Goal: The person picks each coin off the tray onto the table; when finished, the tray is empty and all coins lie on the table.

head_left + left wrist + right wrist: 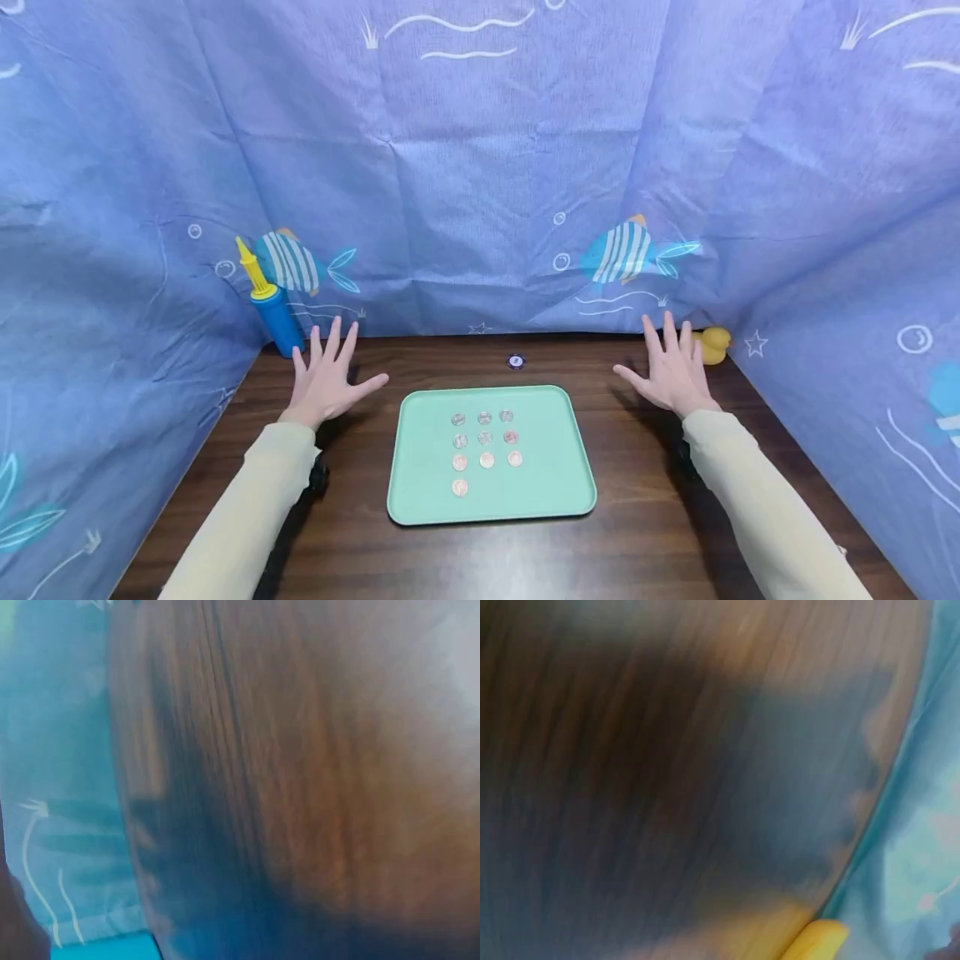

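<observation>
Fingers spread and straight, my left hand [322, 382] hovers over the left of the table, holding nothing. The right hand [672, 372] is spread the same way at the right, also with nothing in it. Between them lies a mint green tray [551, 475] with several coins [485, 437] in rows: silvery ones at the back, coppery ones [487, 460] in front, and a single coppery coin [460, 487] nearest me. Behind the tray lies a small dark blue and white round chip [515, 362]. In the left wrist view, only a dim bit of hand shows at the left edge.
A blue hand pump [277, 317] with a yellow nozzle stands at the back left corner, just beyond the left hand. A yellow rubber duck [714, 345] sits at the back right, partly behind the right hand. Blue fish-patterned cloth [480, 208] walls the brown table [495, 558].
</observation>
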`<action>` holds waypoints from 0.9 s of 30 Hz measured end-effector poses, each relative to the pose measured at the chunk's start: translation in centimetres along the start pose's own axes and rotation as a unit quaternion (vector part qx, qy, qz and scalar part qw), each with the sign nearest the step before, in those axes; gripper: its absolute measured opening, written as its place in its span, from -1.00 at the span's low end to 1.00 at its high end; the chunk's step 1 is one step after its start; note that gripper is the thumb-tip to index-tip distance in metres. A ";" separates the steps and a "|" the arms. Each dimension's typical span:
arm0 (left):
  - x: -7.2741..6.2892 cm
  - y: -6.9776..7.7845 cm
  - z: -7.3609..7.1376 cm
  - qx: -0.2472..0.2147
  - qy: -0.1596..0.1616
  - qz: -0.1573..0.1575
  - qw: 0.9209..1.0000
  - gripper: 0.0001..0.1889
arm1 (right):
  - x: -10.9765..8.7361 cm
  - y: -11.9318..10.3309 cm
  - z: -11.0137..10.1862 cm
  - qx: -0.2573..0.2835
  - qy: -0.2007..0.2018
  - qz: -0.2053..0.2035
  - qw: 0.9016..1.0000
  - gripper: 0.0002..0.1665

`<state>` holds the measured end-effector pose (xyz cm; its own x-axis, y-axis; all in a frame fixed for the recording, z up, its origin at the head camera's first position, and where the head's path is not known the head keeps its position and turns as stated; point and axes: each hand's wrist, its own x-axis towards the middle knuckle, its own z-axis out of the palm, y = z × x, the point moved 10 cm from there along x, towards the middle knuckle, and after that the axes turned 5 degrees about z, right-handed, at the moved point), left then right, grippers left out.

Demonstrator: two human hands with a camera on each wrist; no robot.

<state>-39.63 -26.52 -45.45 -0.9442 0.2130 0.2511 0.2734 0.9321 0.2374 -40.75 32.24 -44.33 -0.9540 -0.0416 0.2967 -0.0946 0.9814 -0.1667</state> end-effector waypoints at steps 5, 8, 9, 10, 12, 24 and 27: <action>-1.6 1.1 0.2 -0.086 -0.024 0.014 0.996 0.13 | -0.9 -3.5 -0.4 0.065 0.009 -0.080 0.995 0.09; -2.5 2.1 0.3 -0.130 -0.042 0.021 0.990 0.05 | -1.4 -6.0 -0.6 0.108 -0.007 -0.115 0.987 -0.01; -2.7 2.6 0.4 -0.142 -0.049 0.025 0.988 0.03 | -1.6 -6.9 -0.7 0.120 -0.017 -0.123 0.985 -0.04; -3.0 3.1 0.4 -0.152 -0.055 0.029 0.986 0.02 | -1.8 -7.8 -0.7 0.126 -0.024 -0.132 0.983 -0.07; -3.5 4.1 0.7 -0.163 -0.069 0.038 0.984 0.00 | -2.1 -9.7 -0.7 0.133 -0.039 -0.150 0.979 -0.12; -6.3 7.7 3.3 -0.231 -0.131 0.096 0.959 -0.04 | -4.7 -19.9 1.5 0.167 -0.127 -0.265 0.941 -0.48; -6.6 7.6 3.7 -0.256 -0.142 0.090 0.952 -0.05 | -4.8 -21.2 2.8 0.178 -0.163 -0.277 0.930 -0.53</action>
<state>-32.02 -19.77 -48.79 -0.8657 0.4934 0.0846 0.4199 0.6236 0.6594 -34.92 11.09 -44.81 -0.7610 -0.6337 0.1390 -0.6300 0.6706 -0.3917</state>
